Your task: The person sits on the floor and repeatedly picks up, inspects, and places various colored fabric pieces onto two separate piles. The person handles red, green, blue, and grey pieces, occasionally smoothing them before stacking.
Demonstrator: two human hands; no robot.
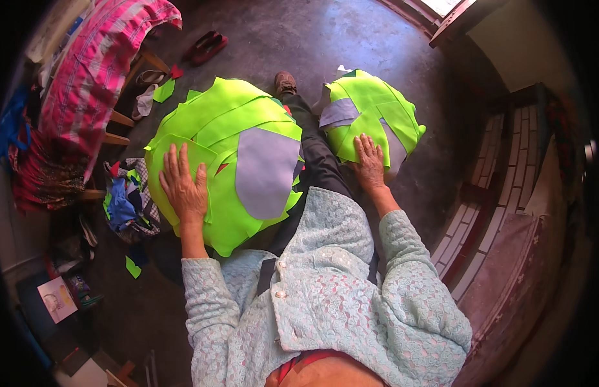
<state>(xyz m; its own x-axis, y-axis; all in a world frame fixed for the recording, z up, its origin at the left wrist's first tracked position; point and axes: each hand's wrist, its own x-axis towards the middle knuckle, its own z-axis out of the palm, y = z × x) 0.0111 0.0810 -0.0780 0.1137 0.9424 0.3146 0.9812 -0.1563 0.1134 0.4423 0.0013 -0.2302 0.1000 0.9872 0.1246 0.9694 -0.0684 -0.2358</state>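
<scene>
Two big rounded heaps of layered fabric pieces stand on either side of my outstretched dark-trousered leg. The larger heap (209,129), neon yellow-green with a grey patch on its right side, is at the left. My left hand (186,184) lies on its near left side, fingers spread, grasping nothing. At the right is the smaller heap (370,106), also neon yellow-green with grey pieces. Flat against its near side rests my right hand (369,160), its fingers stretched out. What holds each heap together underneath is hidden.
A pink plaid cloth (96,90) drapes over wooden furniture at the left. Below it sits a bundle of mixed fabric scraps (128,200). A green scrap (133,266) and dark red shoes (206,48) lie on the floor. Along the right runs a slatted bench (487,193).
</scene>
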